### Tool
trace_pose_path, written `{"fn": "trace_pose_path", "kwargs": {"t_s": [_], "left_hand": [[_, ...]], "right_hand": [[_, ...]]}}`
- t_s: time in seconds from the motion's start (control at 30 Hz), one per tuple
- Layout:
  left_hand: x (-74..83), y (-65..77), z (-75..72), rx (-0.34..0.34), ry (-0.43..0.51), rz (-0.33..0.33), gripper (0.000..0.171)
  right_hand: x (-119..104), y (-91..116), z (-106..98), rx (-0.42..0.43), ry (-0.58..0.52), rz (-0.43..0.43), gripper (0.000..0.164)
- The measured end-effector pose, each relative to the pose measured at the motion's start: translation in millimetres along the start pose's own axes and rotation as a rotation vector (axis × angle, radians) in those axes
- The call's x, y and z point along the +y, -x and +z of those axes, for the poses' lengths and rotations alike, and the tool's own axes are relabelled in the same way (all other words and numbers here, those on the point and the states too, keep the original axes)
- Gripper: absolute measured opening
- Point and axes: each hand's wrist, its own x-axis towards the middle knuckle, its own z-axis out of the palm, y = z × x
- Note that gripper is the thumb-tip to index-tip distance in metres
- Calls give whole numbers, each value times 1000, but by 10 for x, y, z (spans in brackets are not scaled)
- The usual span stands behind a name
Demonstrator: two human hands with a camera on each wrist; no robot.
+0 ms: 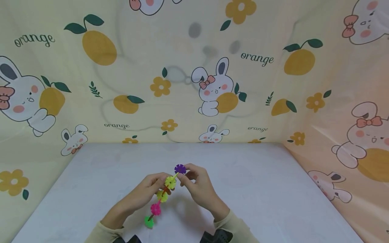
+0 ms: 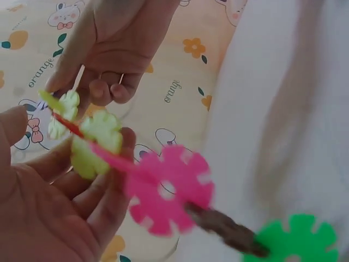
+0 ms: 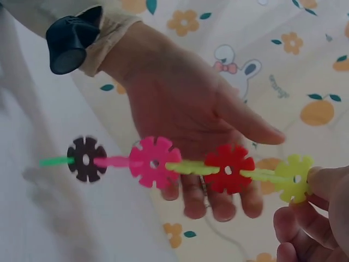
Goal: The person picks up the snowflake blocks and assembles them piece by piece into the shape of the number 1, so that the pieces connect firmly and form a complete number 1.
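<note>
A chain of interlocking plastic snowflake discs slants between my hands, over the table. At its upper end in the head view is a purple disc (image 1: 180,168); yellow and red ones follow, then a pink disc (image 1: 155,209) and a green disc (image 1: 149,222) at the lower end. My right hand (image 1: 200,187) pinches the chain near the purple end, with thumb and fingertips on a yellow disc (image 3: 294,178). Behind the chain, my left hand (image 3: 180,103) spreads its palm and fingers, the thumb apart from the discs. A brown disc (image 3: 86,159) joins the pink and green ones.
The white table (image 1: 258,189) lies under both hands. Behind it and at its sides hangs a cloth (image 1: 182,40) printed with rabbits, oranges and flowers. Dark straps (image 3: 73,43) with cameras sit at the wrists over beige sleeves (image 1: 104,233).
</note>
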Motion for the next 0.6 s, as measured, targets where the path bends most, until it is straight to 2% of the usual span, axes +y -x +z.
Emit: {"fn": "trace_pose_path", "kwargs": {"t_s": [0.17, 0.43, 0.6], "left_hand": [[-7, -5, -28, -27, 17, -23, 50], [-148, -11, -67, -178, 60, -108, 44], [-181, -14, -93, -196, 82, -123, 45]], "right_hand": [[18, -30, -74, 50, -39, 4, 14], [104, -95, -212, 119, -135, 39, 15], [160, -128, -277, 155, -151, 56, 17]]}}
